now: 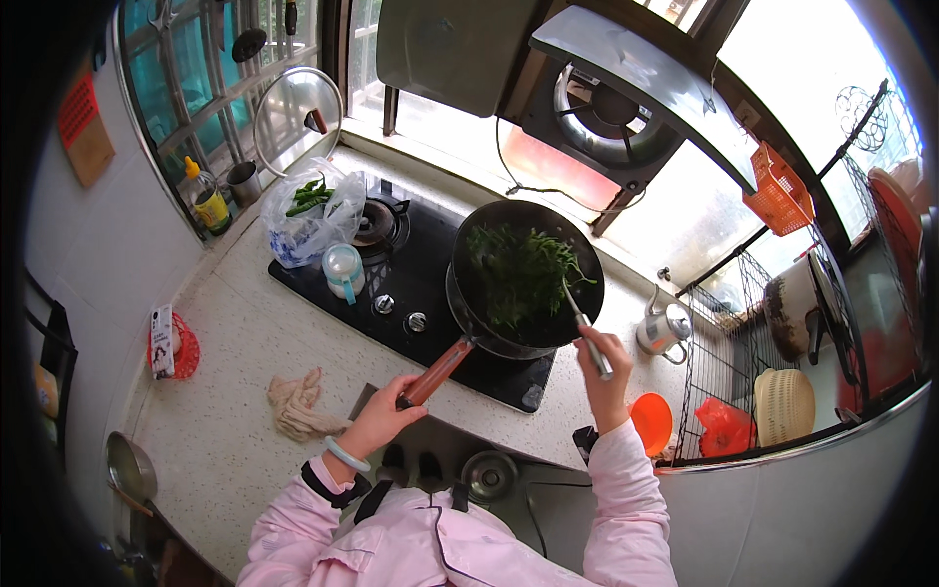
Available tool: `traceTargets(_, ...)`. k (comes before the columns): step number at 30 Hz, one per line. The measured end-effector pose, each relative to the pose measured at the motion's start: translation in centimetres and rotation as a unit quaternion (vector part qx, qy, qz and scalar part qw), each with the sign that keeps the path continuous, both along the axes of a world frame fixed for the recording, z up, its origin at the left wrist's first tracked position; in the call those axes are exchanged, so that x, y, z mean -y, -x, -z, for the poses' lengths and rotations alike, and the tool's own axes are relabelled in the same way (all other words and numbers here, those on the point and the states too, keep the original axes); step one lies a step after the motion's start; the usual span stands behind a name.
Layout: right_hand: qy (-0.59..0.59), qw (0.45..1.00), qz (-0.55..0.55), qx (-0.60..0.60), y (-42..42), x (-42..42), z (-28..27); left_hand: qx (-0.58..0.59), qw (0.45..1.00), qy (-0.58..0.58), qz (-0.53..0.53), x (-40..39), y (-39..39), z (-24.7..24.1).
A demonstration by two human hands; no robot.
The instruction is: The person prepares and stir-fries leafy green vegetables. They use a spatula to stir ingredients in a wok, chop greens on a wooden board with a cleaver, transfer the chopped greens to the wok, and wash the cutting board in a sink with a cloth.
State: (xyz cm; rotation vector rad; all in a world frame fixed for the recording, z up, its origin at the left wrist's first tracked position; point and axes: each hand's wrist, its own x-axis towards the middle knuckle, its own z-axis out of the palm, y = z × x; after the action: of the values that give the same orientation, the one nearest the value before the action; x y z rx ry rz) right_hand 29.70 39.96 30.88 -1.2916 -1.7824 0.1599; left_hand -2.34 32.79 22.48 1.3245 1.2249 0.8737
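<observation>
A dark wok [469, 308] stands over the right side of a black glass gas cooktop [433, 345]. Leafy greens [539, 268] lie in it. My left hand [383, 416] grips the end of the wok's reddish-brown handle [440, 370]. With my right hand [607, 367] I hold a metal-handled cooking utensil [581, 315], slanting down over the wok's near right rim. Its working end is hidden among the greens. On the cooktop's left are a clear plastic bag [341, 209] with green peppers [312, 194] and a lidded jar [342, 268] of white contents.
A crumpled cloth [301, 403] lies left of my left hand. An orange cup [651, 422] and a metal oil pot [662, 330] stand at the right, beside a wire rack [708, 374]. A glass lid [297, 110] leans by the window. A range hood [616, 110] hangs above.
</observation>
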Motion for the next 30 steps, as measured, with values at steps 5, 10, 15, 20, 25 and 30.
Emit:
traceTargets(5,0.046,0.967,-0.055,0.244,2.7,3.3,-0.3,0.001,1.000,0.001,0.006,0.0,-0.2,-0.5)
traceTargets(10,0.055,0.961,-0.063,0.265,3.9,4.9,-2.0,0.009,1.000,0.013,0.001,0.1,-0.1,-0.9)
traceTargets(15,0.066,0.928,-0.151,0.335,5.7,6.1,-2.6,0.007,1.000,0.002,-0.003,0.3,0.1,-0.7)
traceTargets(20,0.036,0.977,-0.084,0.191,3.3,1.1,-1.9,0.010,1.000,-0.003,0.009,0.1,-0.1,0.0)
traceTargets(25,0.003,0.998,0.034,0.043,1.0,-2.7,-5.2,0.013,1.000,0.000,-0.003,0.2,0.1,0.0)
traceTargets(30,0.124,0.983,0.119,-0.057,-1.0,-8.1,-5.3,0.006,1.000,-0.001,-0.003,0.2,-0.1,-0.2)
